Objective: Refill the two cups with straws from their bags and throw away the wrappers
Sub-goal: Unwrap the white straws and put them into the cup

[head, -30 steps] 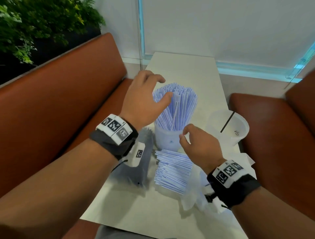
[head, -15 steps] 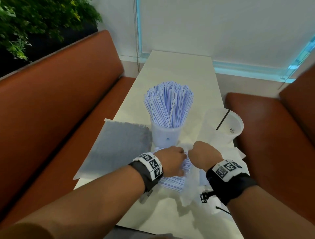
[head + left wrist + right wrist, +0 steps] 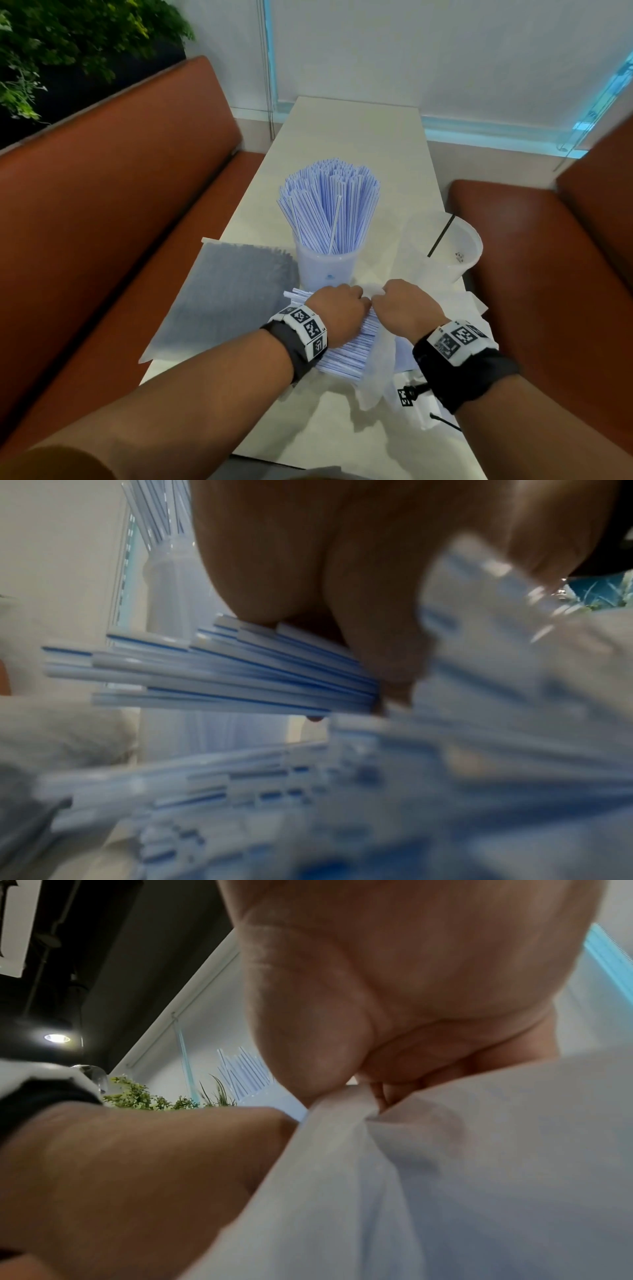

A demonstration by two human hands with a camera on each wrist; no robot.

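Blue-striped white straws point(image 3: 346, 346) heaped on the near counter point(image 3: 352, 144), just in front of the full cup point(image 3: 325, 270). Left hand point(image 3: 337, 313) fingers point(image 3: 383, 653) curled around a bunch of them. Right hand point(image 3: 404, 308) pinching the clear bag point(image 3: 445, 1164) beside it. Second cup point(image 3: 459, 246) far right.

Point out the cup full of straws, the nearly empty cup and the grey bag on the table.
cup full of straws point(image 3: 325, 270): head view, on its translucent side wall below the straws.
nearly empty cup point(image 3: 471, 245): head view, on its inner wall near the rim.
grey bag point(image 3: 226, 301): head view, on the middle of its flat face.
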